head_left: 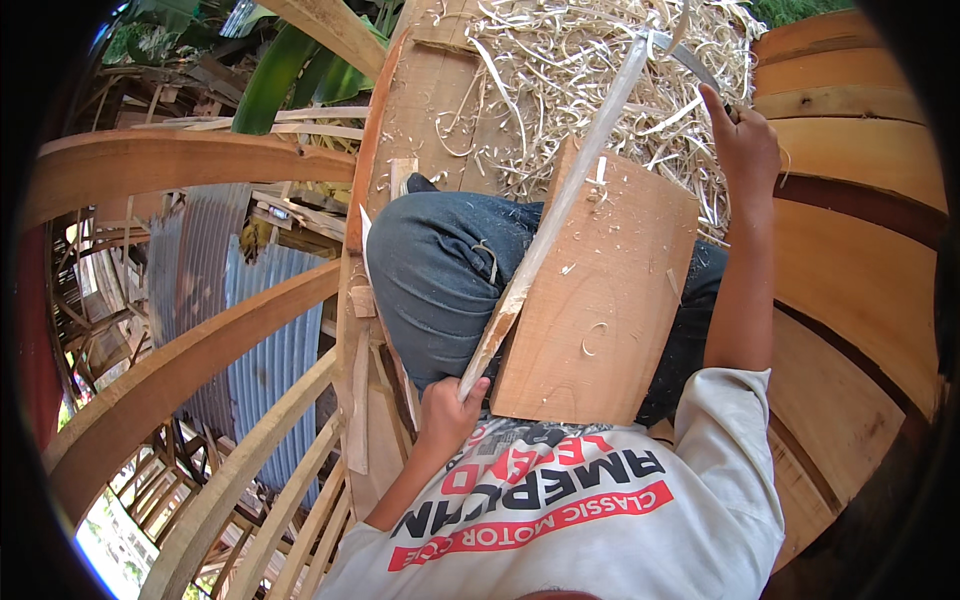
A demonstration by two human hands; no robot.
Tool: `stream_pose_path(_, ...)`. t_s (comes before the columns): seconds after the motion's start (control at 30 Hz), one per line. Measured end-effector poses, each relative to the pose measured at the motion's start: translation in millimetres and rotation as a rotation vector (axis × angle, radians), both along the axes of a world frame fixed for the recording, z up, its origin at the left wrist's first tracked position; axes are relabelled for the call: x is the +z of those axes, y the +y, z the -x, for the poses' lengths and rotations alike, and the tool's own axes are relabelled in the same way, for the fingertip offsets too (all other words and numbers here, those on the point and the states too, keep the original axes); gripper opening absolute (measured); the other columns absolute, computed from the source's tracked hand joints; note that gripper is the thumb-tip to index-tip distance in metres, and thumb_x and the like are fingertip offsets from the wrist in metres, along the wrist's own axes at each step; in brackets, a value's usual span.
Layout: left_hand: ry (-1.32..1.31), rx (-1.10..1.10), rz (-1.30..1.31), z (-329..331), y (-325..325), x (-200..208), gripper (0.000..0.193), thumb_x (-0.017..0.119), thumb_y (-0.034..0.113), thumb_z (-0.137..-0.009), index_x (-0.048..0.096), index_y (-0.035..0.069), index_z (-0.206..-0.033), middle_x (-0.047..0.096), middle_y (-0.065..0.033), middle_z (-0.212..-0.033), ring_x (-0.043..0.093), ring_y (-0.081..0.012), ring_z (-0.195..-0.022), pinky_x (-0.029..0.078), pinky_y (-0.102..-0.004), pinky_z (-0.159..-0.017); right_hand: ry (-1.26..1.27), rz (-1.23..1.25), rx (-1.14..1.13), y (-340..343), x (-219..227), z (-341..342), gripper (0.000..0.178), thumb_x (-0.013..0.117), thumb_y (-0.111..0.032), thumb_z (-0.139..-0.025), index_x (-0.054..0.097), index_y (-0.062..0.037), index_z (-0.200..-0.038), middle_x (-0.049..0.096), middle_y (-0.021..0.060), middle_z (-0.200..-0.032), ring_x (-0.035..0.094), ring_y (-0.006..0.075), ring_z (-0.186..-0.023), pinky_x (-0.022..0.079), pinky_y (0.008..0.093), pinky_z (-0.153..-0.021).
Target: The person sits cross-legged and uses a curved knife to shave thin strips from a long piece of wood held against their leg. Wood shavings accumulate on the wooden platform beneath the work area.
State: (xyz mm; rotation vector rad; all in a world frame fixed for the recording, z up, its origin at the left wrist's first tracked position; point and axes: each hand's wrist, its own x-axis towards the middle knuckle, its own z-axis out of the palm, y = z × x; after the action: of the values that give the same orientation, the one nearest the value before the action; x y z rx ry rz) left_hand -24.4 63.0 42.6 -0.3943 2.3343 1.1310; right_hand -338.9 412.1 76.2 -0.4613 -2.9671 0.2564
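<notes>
My left hand [450, 412], closed, grips the near end of a long pale wooden strip [580, 200] by my left thigh. The strip slants away to the upper right, and brown patches show near its held end. In my right hand [748, 150] is a knife [692, 66] with a curved metal blade, my thumb laid along its back. The blade's far end meets the tip of the strip, where a thin shaving [683, 22] curls up. Across my lap lies a broad brown wooden board [600, 310], with the strip passing along its left edge.
Curly wood shavings [560, 90] pile up on the planks ahead of my legs. Wide overlapping planks [850, 270] form a curved wall at the right. Curved wooden ribs [190, 370] stand on the left, with corrugated metal sheets [265, 345] and scrap timber below.
</notes>
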Motion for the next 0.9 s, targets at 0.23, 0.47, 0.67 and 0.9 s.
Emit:
stream_pose_path(0.23, 0.016, -0.022, 0.051, -1.7, -0.6, 1.6, 0.058, 0.06, 0.042, -0.087, 0.052, -0.005, -0.055, 0.049, -0.0268, -0.052, 0.056, -0.0452, -0.054, 0.041, -0.0466, -0.05, 0.006, 0.404, 0.085, -10.8, -8.9, -39.4, 0.065, 0.057, -0.058, -0.086, 0.056, 0.0006, -0.059, 0.051, 0.0142, -0.049, 0.058, 0.0298, -0.05, 0.044, 0.0391, -0.051)
stream_pose_path(0.47, -0.001, -0.036, 0.048, 1.8, -1.5, 6.2, 0.056, 0.062, 0.039, -0.087, 0.052, -0.005, -0.055, 0.049, -0.0269, -0.052, 0.055, -0.0458, -0.054, 0.041, -0.0466, -0.05, 0.121, 0.1, 0.583, -32.7, -6.8, -62.1, 0.054, 0.062, -0.052, -0.086, 0.053, -0.0053, -0.059, 0.051, 0.0099, -0.047, 0.056, 0.0268, -0.044, 0.045, 0.037, -0.047)
stream_pose_path(0.67, 0.047, -0.045, 0.094, -1.6, -0.3, 4.6, 0.054, 0.063, 0.039, -0.086, 0.053, -0.005, -0.056, 0.05, -0.0274, -0.054, 0.056, -0.046, -0.056, 0.042, -0.0466, -0.05, 0.343, 0.003, 0.133, 55.0, -4.3, 4.3, 0.062, 0.045, -0.061, -0.091, 0.054, -0.0065, -0.063, 0.052, 0.0084, -0.047, 0.058, 0.0267, -0.045, 0.045, 0.0393, -0.046)
stream_pose_path(0.9, -0.006, -0.05, 0.11, -2.0, -0.5, 7.1, 0.054, 0.062, 0.04, -0.086, 0.054, -0.005, -0.056, 0.051, -0.0277, -0.055, 0.057, -0.0462, -0.058, 0.042, -0.0466, -0.05, 0.11, 0.209, 0.485, -5.7, -10.0, -41.6, 0.052, 0.058, -0.053, -0.088, 0.057, -0.0064, -0.065, 0.051, 0.0092, -0.047, 0.054, 0.027, -0.044, 0.044, 0.0361, -0.046)
